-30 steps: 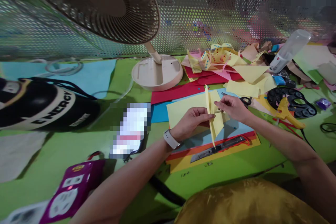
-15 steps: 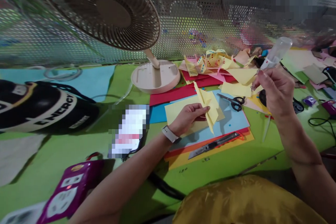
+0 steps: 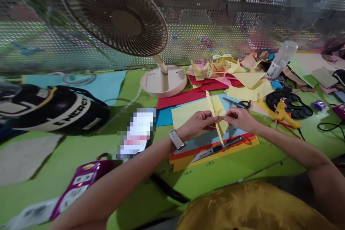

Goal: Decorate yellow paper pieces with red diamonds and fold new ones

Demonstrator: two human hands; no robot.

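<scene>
In the head view, my left hand [image 3: 201, 120], with a white-banded watch at the wrist, pinches a folded yellow paper [image 3: 219, 104] above the stacked sheets. My right hand [image 3: 241, 118] meets it from the right, thumb and fingertips closed at the paper's middle folds. Anything small between those right fingertips is hidden. Just beyond the right hand lie dark scissors [image 3: 245, 104]. Below the paper rests a utility knife [image 3: 215, 148] on orange and blue sheets. A flat yellow sheet [image 3: 180, 116] lies under my left hand.
Right of my hands are a yellow glue gun [image 3: 281, 113], a black palette [image 3: 306, 109] and a clear bottle [image 3: 283, 59]. A fan [image 3: 178, 84] and dotted paper pieces [image 3: 223, 64] stand behind. Leftward lie a phone [image 3: 138, 131], a purple power strip [image 3: 91, 172] and a black bag [image 3: 67, 111].
My right hand has come down and left from its raised spot near the bottle to the folded yellow paper. The left hand keeps its hold. The glue gun and palette are uncovered.
</scene>
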